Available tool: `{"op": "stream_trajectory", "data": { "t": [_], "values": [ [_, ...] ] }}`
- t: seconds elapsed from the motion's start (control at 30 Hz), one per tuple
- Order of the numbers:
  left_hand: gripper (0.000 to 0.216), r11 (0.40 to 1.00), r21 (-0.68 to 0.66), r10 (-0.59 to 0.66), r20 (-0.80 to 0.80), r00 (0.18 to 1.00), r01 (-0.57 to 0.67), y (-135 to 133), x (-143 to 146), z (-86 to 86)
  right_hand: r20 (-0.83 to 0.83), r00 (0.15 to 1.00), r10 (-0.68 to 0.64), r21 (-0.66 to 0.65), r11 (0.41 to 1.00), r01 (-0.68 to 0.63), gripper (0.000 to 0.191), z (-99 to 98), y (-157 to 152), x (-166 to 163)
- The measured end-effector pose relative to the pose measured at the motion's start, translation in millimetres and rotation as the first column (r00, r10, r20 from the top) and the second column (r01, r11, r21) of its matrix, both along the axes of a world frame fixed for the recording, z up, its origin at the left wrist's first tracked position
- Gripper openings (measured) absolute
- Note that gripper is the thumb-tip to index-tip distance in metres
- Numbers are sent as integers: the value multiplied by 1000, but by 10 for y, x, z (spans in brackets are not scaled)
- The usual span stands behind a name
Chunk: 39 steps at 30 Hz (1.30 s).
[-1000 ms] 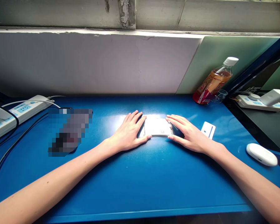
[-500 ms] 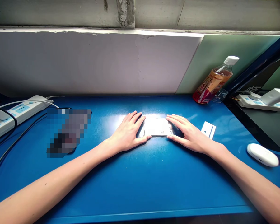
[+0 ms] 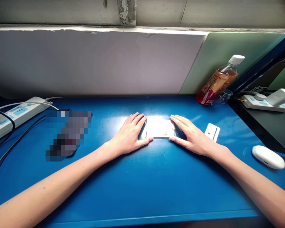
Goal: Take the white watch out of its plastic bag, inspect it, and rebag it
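A thin stack of white sheets point(image 3: 158, 128) lies flat on the blue table, washed out by glare, with a small square printed code near its lower right corner. My left hand point(image 3: 131, 131) rests at its left end, the thumb at the near corner and the fingertips at the far corner. At the right end, my right hand point(image 3: 188, 134) spans the short side in the same way, thumb near and fingers far. Both hands hold the stack between them by its ends. Just beyond the right wrist lies a white flat card-like piece point(image 3: 212, 131) with a dark slot, partly covered.
A drink bottle point(image 3: 219, 82) leans at the back right beside a clear cup point(image 3: 225, 96). A white rounded case point(image 3: 268, 157) sits at the right. Power strips point(image 3: 21, 110) stand on both sides, with cables at the left. A pixelated dark object point(image 3: 72, 133) lies left.
The view has shifted very slightly. Both hands stay at the ends of the stack, with only tiny shifts of the fingertips.
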State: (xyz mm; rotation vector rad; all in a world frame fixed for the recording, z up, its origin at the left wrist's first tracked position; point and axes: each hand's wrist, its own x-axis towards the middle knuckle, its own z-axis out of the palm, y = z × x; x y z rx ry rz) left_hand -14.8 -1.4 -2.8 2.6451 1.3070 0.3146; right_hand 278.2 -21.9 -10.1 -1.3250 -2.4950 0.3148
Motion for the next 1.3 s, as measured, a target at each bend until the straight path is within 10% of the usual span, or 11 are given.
{"op": "stream_trajectory", "data": {
  "t": [1.3],
  "values": [
    [80,999,-26,-45,70,997,47,8,-31,7,-54,998,26,14,1000,-25,78,7,23,20]
  ]
}}
